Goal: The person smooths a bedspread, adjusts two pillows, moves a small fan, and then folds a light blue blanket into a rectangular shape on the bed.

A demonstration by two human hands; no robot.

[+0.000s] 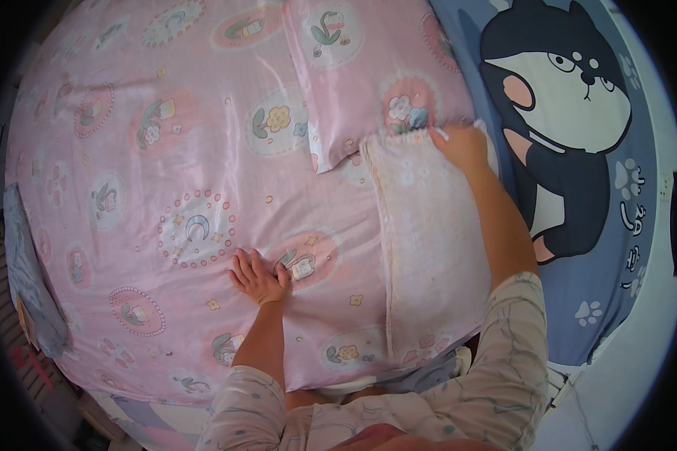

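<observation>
My left hand (261,278) lies with fingers spread on a pink patterned bed sheet (225,169), beside a printed oval with a tulip figure. My right hand (464,145) grips the far edge of a pale, fuzzy pillow cover (434,242) near its far right corner. The fingertips curl out of sight around that edge. Beyond it sits a pink satin pillow (366,73) with printed flowers, touching the cover's far side. Faint wrinkles run across the sheet between my left hand and the pale cover.
A blue cloth headboard cover (564,315) with a large cartoon dog borders the bed on the right. Folded grey-blue fabric (31,276) rests at the bed's left edge. A white wall with a socket (664,187) stands at far right.
</observation>
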